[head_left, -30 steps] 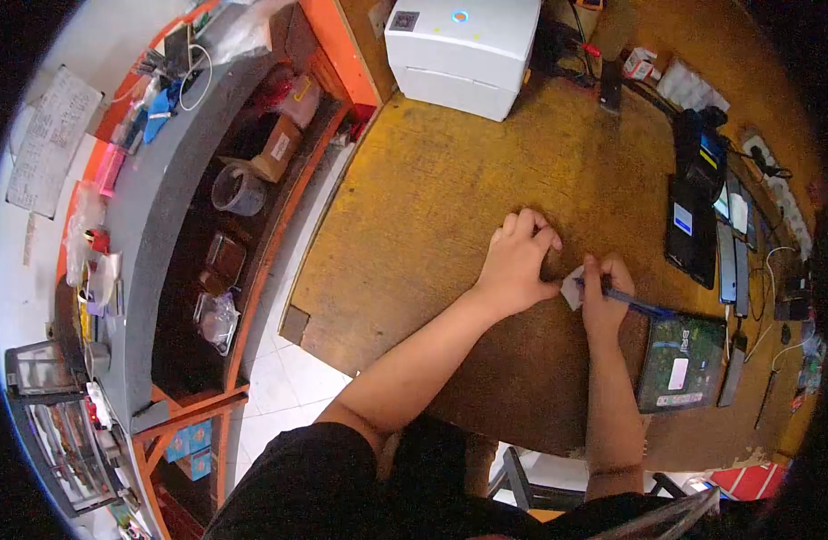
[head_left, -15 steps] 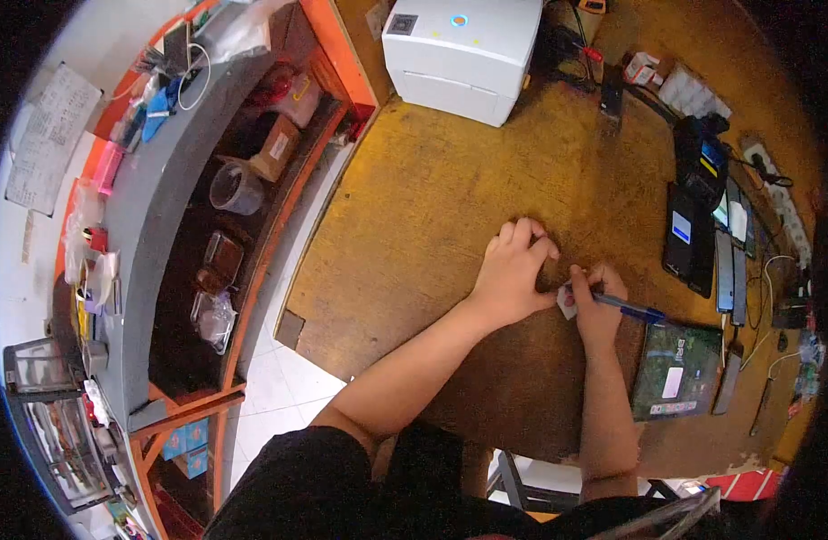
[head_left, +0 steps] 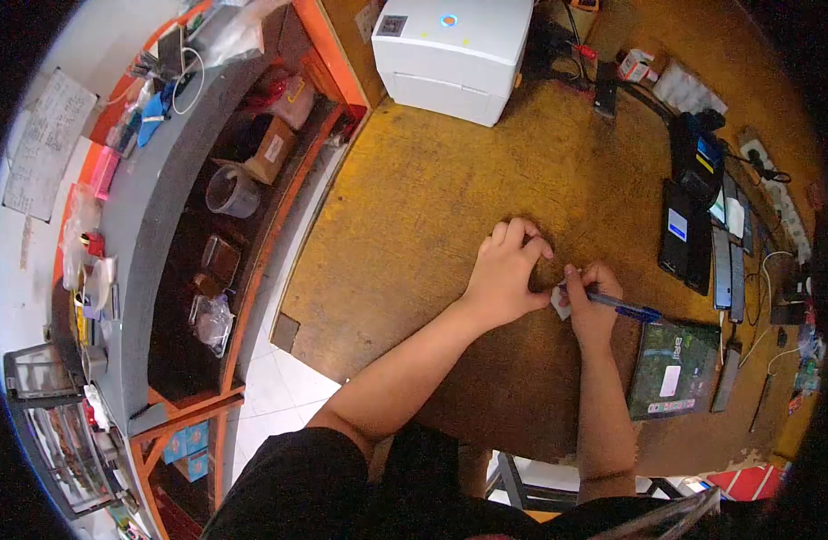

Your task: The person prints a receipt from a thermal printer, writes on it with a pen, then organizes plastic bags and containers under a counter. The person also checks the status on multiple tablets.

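My right hand (head_left: 595,301) is closed around a blue ballpoint pen (head_left: 625,306), its back end slanting out to the right. At that hand's fingertips a small white piece of paper (head_left: 559,302) lies on the wooden table (head_left: 414,207); the fingers partly cover it. My left hand (head_left: 506,274) rests on the tabletop just left of the paper. Its fingers are bent and a gap separates them from the thumb, whose tip reaches the paper's left edge. I cannot make out where the pen's tip touches.
A white label printer (head_left: 450,72) stands at the table's far edge. To the right lie a tablet (head_left: 675,371), a black handheld device (head_left: 686,236), phones, cables and a power strip (head_left: 781,193). At left, a shelf unit (head_left: 144,234) holds containers and a box.
The view has shifted slightly. My right fingers and the pen have moved a little over the paper, hiding the reddish mark seen on it before. My left hand keeps its pose.
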### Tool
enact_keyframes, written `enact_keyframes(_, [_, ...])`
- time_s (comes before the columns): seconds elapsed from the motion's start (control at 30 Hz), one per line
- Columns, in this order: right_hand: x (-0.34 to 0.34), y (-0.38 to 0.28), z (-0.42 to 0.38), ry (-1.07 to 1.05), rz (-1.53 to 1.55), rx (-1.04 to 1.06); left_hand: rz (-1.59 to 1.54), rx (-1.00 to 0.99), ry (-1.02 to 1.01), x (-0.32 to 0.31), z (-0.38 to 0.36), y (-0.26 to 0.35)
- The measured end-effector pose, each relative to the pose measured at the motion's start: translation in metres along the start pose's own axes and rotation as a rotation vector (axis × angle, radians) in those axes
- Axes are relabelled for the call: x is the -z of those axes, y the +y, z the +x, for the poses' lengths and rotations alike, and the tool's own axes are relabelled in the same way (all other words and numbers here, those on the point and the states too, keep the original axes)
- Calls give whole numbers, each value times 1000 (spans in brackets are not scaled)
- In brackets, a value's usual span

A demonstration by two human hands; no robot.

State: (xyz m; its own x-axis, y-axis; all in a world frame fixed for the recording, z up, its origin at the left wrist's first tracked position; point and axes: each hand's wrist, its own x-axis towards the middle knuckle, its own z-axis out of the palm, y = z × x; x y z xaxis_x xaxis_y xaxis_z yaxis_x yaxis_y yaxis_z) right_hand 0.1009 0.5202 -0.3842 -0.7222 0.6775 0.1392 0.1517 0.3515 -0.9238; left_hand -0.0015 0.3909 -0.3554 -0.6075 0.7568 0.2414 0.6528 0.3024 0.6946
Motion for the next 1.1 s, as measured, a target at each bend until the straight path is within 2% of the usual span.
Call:
enact_keyframes(0.17, [0, -3, 0, 15, -89, 57, 0, -20, 15, -2, 0, -1])
enact_keyframes(0.23, [-1, -17, -1, 10, 102, -43, 6, -1, 0, -1, 0, -1])
enact_keyframes(0.27, [-1, -10, -1, 12, 98, -43, 2, -2, -1, 0, 0, 0])
enact_keyframes(0.33, [0, 11, 1, 32, -75, 59, -14, -12, 9, 1, 0, 0])
enact_keyframes(0.43, [-1, 6, -1, 53, -68, 67, -4, -5, 12, -1, 0, -2])
enact_keyframes(0.5, [2, -2, -1, 52, -76, 208, 2, -43, 26, -1, 1, -2])
enact_keyframes(0.57, [2, 1, 0, 37, -155, 248, 8, -36, 12, 0, 3, 0])
enact_keyframes(0.6, [3, 0, 0, 59, -180, 235, -17, -54, -4, 0, 4, 1])
enact_keyframes(0.67, [3, -5, 1, -44, -62, 198, 19, -10, -5, 0, 4, 2])
enact_keyframes(0.77, [5, -8, 3, -104, -130, 187, 19, -7, -6, 0, 4, 2])
enact_keyframes(1.1, [4, -10, 3, -126, -97, 144, 9, -10, -26, -2, 4, -1])
